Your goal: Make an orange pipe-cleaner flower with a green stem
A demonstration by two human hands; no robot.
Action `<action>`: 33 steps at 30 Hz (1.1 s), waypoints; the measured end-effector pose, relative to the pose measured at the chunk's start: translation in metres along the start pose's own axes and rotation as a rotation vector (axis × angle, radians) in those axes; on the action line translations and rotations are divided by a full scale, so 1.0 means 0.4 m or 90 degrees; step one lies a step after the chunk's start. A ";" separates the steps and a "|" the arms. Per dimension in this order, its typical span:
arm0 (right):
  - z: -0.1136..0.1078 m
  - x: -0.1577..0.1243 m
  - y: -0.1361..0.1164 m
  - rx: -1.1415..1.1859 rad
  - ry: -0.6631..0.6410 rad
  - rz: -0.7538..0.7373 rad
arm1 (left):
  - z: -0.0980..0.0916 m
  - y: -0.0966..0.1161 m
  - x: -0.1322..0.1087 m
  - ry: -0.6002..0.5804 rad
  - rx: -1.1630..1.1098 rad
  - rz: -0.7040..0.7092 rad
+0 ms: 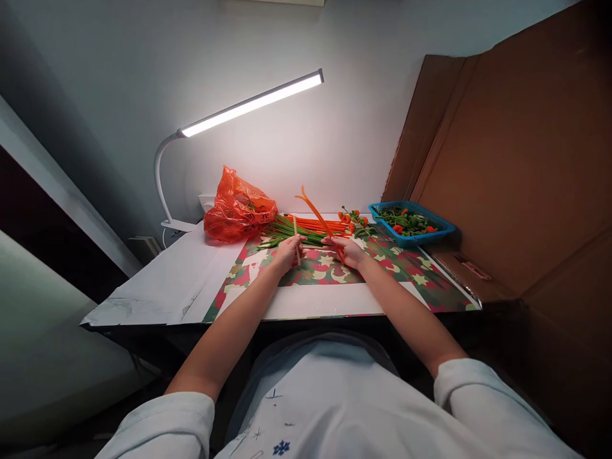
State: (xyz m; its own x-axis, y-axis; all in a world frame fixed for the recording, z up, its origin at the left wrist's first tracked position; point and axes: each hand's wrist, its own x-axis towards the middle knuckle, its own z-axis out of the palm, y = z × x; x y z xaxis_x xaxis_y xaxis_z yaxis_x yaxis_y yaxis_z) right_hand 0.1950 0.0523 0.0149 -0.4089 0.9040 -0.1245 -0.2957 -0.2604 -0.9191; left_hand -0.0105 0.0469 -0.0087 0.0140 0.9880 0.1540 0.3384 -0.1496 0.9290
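Observation:
My left hand (289, 252) is closed around a thin pale stick (296, 231) that stands nearly upright. In my right hand (348, 250), a few thin orange strips (318, 213) are gripped. They slant up to the left and split at the tip. Behind both hands lie green stems (287, 231) and more orange strips (313, 224), side by side on the table. Small orange flowers (352, 220) with green leaves rest past my right hand. My fingers partly hide what they grip.
A crumpled orange plastic bag (238, 213) sits at the back left. A blue basket (411, 241) of greenery and orange blooms stands at the right. A lit lamp (253, 103) reaches over the patterned tabletop (382, 271). Tall cardboard (516, 146) walls the right side.

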 end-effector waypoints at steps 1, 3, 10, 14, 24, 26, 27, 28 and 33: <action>-0.010 0.002 -0.003 0.003 0.017 -0.012 | -0.008 -0.001 -0.004 0.006 0.032 0.000; -0.025 0.005 -0.006 0.007 0.045 -0.034 | -0.025 0.000 -0.014 0.015 0.103 0.011; -0.037 0.000 -0.010 -0.023 0.095 -0.083 | -0.065 0.003 -0.031 0.030 0.276 0.087; -0.028 0.000 -0.003 -0.074 0.085 -0.125 | -0.063 0.011 -0.035 0.074 0.260 0.128; 0.067 -0.015 0.053 -0.278 -0.042 -0.175 | -0.001 0.029 -0.043 -0.023 -0.016 0.085; 0.077 -0.014 0.066 -0.299 -0.052 -0.184 | 0.001 0.021 -0.038 -0.027 -0.065 0.047; 0.078 -0.012 0.071 -0.305 -0.047 -0.192 | 0.000 0.017 -0.035 -0.026 -0.089 0.027; 0.076 -0.008 0.074 -0.309 -0.036 -0.203 | -0.001 0.014 -0.032 -0.023 -0.114 0.008; 0.041 0.013 0.062 -0.289 0.081 -0.281 | -0.022 0.012 -0.017 0.027 -0.243 -0.052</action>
State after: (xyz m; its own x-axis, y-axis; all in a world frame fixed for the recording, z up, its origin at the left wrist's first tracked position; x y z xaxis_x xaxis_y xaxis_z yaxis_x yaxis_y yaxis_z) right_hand 0.1713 0.0450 -0.0025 -0.2184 0.9336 0.2840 -0.0059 0.2897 -0.9571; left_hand -0.0173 0.0393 -0.0020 -0.0403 0.9960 0.0800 -0.0370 -0.0815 0.9960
